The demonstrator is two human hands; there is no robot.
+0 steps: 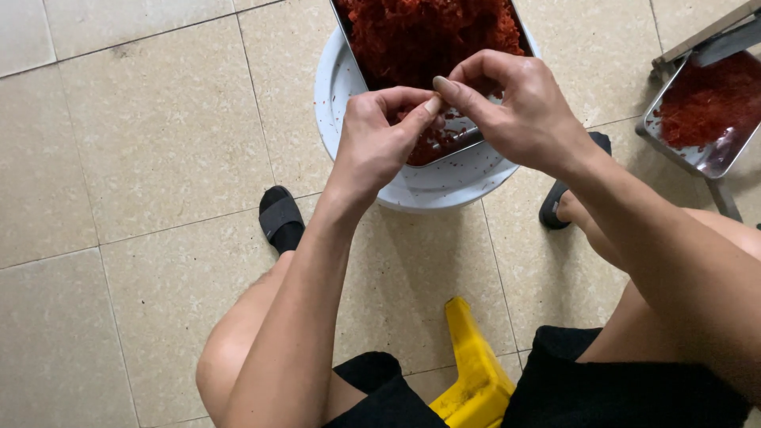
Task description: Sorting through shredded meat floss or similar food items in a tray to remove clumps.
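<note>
Floor: beige tiles (151,127); a black slipper (281,218) lies on them at the left.
Left hand (379,143): fingers curled, thumb and forefinger pinched together over the tray's near edge; what they grip is too small to tell.
Tray (468,135): metal, filled with shredded red material (428,32), resting on a white upturned bucket (341,79).
Right hand (515,103): fingertips closed, meeting the left hand's; the held bit cannot be told.
Stool (476,372): yellow, between the knees.
Second tray (701,111): far right, also red-filled.
</note>
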